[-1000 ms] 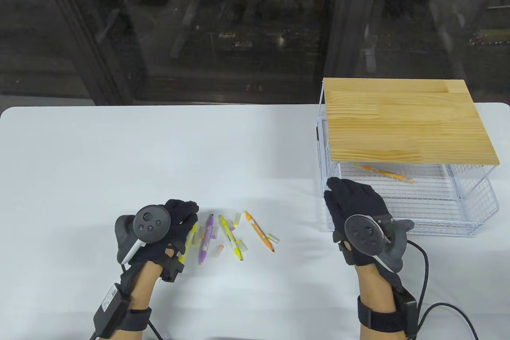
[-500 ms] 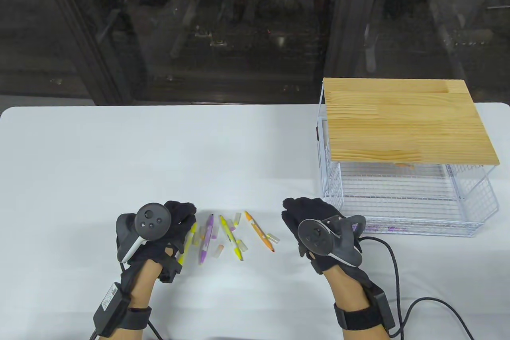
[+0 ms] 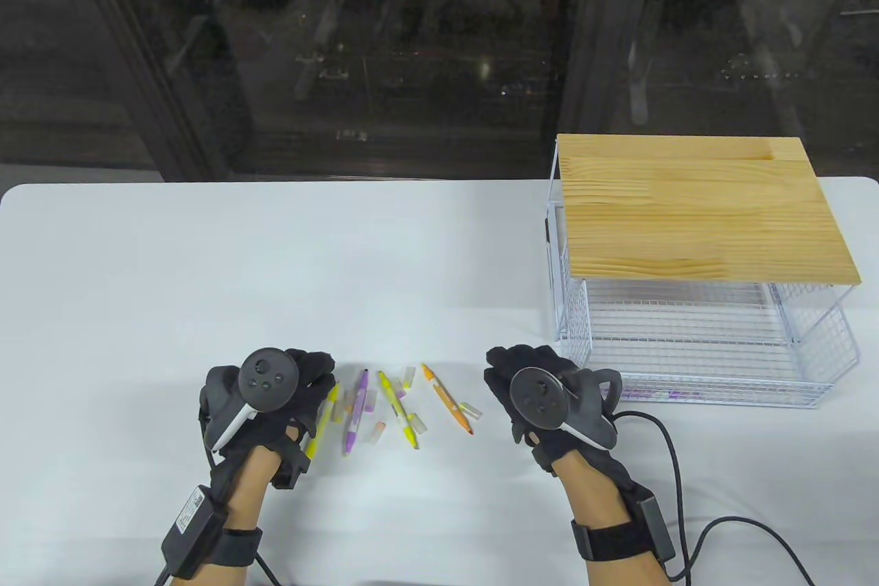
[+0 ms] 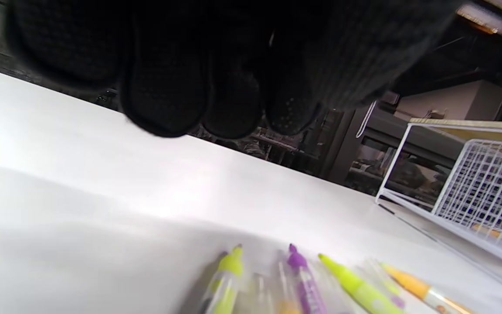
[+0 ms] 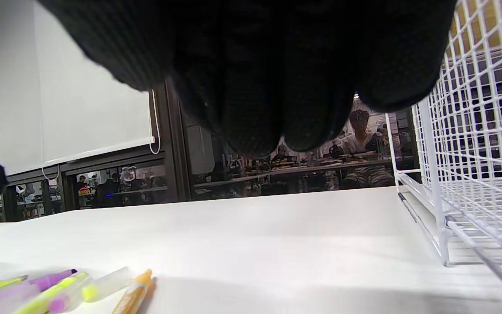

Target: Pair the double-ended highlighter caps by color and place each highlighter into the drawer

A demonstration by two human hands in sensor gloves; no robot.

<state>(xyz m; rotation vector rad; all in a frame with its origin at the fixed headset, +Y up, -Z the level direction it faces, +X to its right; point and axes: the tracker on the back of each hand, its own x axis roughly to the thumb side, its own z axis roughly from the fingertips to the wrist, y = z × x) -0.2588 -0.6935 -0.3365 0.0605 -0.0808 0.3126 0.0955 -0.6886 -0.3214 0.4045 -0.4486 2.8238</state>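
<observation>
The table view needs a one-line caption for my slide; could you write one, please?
Both gloved hands, left and right, flank uncapped highlighters beside the open wire drawer.

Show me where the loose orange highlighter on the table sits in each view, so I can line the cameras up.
Table view: orange highlighter, rightmost of the loose group, between the two hands.
Left wrist view: bottom right, right of the yellow-green ones.
Right wrist view: bottom left, rightmost of the pens, partly cut off by the frame edge.
Shared landmark: the white wire drawer, on the right in all three.
</observation>
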